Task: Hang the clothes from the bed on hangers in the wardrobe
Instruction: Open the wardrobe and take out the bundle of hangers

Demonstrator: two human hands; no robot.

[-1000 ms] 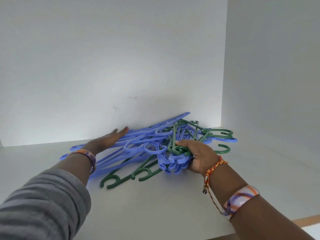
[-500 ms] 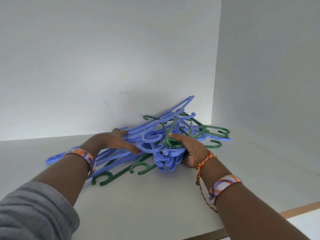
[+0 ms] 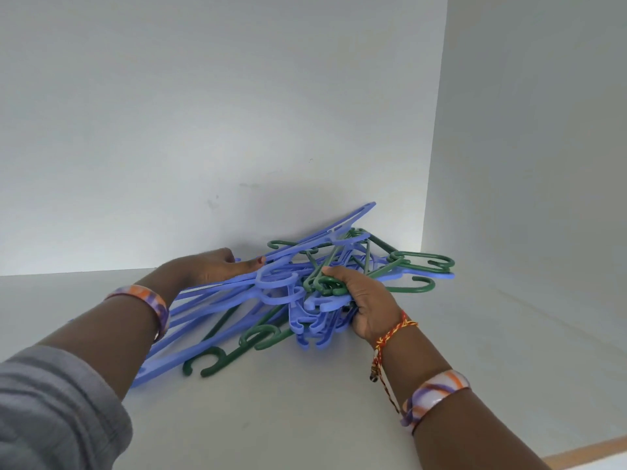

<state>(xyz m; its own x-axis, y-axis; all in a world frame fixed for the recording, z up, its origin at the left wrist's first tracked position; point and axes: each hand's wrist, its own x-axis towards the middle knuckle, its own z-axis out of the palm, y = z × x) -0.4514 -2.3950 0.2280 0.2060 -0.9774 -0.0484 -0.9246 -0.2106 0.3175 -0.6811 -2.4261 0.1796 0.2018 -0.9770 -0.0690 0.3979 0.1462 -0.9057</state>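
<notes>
Since the hangers are all hooked through one another, I read this moment as risky for a clean pull.

Pile: the hangers, blue and green plastic, lie in one tangled heap on the wardrobe shelf, near the far right corner where the back wall meets the side wall.

Right hand: my right hand sits at the near right of the heap, its fingers curled round a bunch of hooks, green ones on top and blue ones below.

Left hand: my left hand lies on the far left of the heap, its fingers stretched out fairly flat along a long blue arm; I cannot tell whether the thumb grips underneath.

Snag risk: I judge that lifting the bunch would drag more hangers than wanted, because the hooks interlock.

Spill risk: loose green hooks at the near left edge of the heap could slide off the near edge of the shelf if the pile is yanked towards me.

Strain risk: thin plastic arms, crossed and levered against each other, may bend or snap under a hard tug.

Clothes: none in view, nor the bed or a rail, so hanging has not begun as far as I can see.
</notes>
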